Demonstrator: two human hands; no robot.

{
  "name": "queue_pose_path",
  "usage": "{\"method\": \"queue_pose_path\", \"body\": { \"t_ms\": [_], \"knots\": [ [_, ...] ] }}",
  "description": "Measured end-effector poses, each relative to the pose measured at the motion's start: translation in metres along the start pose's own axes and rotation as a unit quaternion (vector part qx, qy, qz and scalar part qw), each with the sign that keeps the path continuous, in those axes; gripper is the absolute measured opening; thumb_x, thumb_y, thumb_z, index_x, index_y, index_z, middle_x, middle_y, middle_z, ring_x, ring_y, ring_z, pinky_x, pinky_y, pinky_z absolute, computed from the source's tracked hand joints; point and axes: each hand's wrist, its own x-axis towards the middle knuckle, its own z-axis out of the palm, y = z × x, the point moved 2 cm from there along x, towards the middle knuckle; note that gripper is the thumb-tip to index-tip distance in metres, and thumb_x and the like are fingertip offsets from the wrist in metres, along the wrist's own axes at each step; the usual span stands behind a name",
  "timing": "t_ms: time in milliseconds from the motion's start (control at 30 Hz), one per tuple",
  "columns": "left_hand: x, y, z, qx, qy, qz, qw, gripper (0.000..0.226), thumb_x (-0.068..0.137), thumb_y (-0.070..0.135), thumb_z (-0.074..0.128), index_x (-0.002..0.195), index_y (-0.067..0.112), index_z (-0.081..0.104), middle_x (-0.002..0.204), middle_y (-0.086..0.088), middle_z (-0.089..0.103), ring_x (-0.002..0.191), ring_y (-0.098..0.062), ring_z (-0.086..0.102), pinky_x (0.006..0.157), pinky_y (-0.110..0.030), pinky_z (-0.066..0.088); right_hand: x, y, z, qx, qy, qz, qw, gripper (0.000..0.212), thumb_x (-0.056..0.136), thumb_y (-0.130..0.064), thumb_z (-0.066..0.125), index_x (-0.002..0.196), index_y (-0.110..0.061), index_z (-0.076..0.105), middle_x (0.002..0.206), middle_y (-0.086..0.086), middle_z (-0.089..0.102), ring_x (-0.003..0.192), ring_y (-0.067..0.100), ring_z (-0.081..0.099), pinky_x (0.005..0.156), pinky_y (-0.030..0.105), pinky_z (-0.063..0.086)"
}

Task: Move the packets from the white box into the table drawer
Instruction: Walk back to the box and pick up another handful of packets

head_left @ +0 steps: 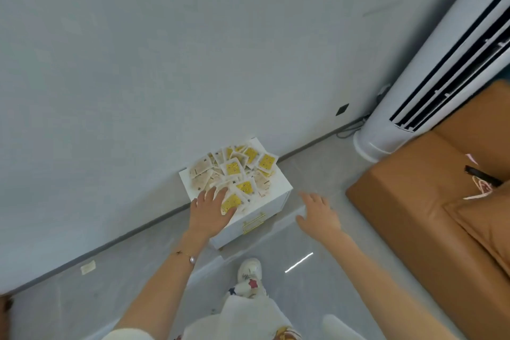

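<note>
1. Left hand reaches forward on a nearly straight arm, palm down. Its fingers are straight and spread, resting on the near edge of the packets and gripping none.
2. These yellow and pale packets lie heaped from under its fingertips toward the wall, on top of the white drawer table.
3. Just below and right of that hand's thumb is the drawer with its gold handle, front flush and closed.
4. Right hand hovers palm down over the grey floor, right of the table, fingers loosely spread and empty.
5. A pearl bracelet circles the left wrist.
</note>
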Motion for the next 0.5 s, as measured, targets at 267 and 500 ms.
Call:
{"method": "queue_pose_path", "body": {
  "t_ms": [267,500],
  "knots": [
    [0.100,-0.011,-0.017,-0.012,-0.033,-0.042,0.998,0.067,0.095,0.062,0.034,0.152,0.032,0.019,0.160,-0.002,0.018,0.147,-0.027,0.014,0.117,-0.046,0.016,0.123,-0.033,-0.024,-0.032,-0.035,-0.054,0.997,0.067,0.094,-0.039,0.049,0.152,-0.029,0.016,0.151,0.004,0.031,0.138,0.024,0.027,0.111,0.041,0.031],
    [0.165,-0.029,0.030,-0.084,-0.078,-0.143,0.983,0.066,0.095,0.060,0.037,0.152,0.032,0.020,0.161,-0.002,0.018,0.147,-0.028,0.014,0.118,-0.046,0.014,0.249,-0.041,0.008,0.023,-0.124,-0.049,0.991,0.067,0.093,-0.039,0.053,0.151,-0.028,0.022,0.154,0.007,0.028,0.140,0.029,0.025,0.108,0.045,0.030]
  ]
}}
